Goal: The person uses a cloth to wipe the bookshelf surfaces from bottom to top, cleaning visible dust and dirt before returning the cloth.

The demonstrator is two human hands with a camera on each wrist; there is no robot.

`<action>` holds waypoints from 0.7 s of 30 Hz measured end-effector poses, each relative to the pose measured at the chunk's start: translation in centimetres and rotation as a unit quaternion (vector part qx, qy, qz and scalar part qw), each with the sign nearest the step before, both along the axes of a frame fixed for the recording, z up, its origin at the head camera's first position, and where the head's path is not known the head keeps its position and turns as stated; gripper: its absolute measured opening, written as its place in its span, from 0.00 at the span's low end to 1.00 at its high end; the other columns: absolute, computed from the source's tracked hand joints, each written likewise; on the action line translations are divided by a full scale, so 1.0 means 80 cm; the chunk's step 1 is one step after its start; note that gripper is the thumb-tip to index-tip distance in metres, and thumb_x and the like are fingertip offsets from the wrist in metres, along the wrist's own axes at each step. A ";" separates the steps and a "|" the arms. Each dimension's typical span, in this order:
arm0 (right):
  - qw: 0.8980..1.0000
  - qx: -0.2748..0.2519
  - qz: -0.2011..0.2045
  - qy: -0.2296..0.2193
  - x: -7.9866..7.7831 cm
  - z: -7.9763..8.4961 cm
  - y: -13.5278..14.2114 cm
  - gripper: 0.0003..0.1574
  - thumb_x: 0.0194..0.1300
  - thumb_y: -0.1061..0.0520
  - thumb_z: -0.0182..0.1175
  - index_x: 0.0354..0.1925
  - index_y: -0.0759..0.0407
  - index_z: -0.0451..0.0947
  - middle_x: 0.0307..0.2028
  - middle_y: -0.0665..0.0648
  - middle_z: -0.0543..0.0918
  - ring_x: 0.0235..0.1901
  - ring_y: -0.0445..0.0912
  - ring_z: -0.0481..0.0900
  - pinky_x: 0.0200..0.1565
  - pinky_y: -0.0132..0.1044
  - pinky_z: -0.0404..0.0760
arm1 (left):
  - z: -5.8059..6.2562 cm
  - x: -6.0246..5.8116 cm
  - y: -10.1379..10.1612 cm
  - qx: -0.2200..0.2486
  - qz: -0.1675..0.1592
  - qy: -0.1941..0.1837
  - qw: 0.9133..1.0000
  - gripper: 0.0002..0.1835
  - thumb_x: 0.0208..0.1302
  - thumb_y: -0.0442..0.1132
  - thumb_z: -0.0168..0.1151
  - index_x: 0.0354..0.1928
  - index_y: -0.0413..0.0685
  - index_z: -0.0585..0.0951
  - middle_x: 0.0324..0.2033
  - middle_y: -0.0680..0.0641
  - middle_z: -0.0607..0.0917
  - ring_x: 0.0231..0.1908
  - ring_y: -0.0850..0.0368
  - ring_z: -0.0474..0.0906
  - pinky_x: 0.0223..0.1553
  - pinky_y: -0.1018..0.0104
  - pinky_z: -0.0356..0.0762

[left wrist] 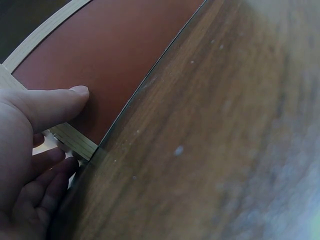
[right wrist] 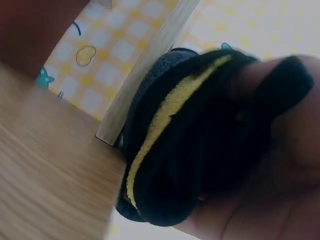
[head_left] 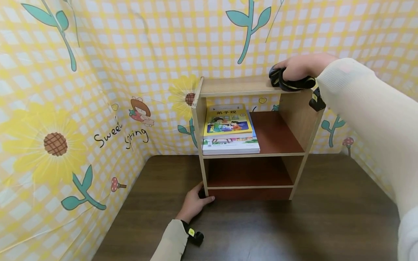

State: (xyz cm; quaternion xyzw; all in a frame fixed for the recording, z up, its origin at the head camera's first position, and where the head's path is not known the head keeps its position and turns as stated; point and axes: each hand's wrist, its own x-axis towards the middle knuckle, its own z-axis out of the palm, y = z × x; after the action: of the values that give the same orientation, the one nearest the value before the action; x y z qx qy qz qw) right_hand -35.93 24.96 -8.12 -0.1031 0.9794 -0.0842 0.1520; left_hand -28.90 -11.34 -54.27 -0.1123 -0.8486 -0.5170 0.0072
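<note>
A small wooden bookshelf with reddish-brown boards stands on the dark table. My left hand grips the bottom of its left side panel. In the left wrist view the thumb of the left hand lies across the front, with the other fingers around the panel's outer side. At the top right corner, my right hand holds a bunched black cloth with yellow edging against the top board. The right wrist view shows the folded cloth against the shelf's edge; the palm hides part of it.
A yellow picture book lies on a white-edged book on the upper shelf, at its left. Yellow checked fabric with printed flowers hangs behind and beside the table.
</note>
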 end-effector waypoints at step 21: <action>0.999 -0.042 0.008 -0.003 0.003 -0.016 -0.015 0.47 0.66 0.65 0.39 0.78 0.51 0.35 0.74 0.70 0.40 0.56 0.61 0.56 0.40 0.49 0.63 | -0.004 -0.002 -0.003 -0.007 -0.009 0.007 1.000 0.45 0.54 0.52 0.73 0.72 0.48 0.65 0.65 0.45 0.71 0.66 0.46 0.63 0.61 0.46 0.63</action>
State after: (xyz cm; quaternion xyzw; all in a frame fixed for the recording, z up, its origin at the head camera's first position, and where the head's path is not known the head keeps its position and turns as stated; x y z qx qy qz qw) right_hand -35.69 23.80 -9.37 -0.1168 0.9737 -0.1247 0.1508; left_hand -29.05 -11.60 -54.61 -0.1239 -0.8510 -0.5103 0.0076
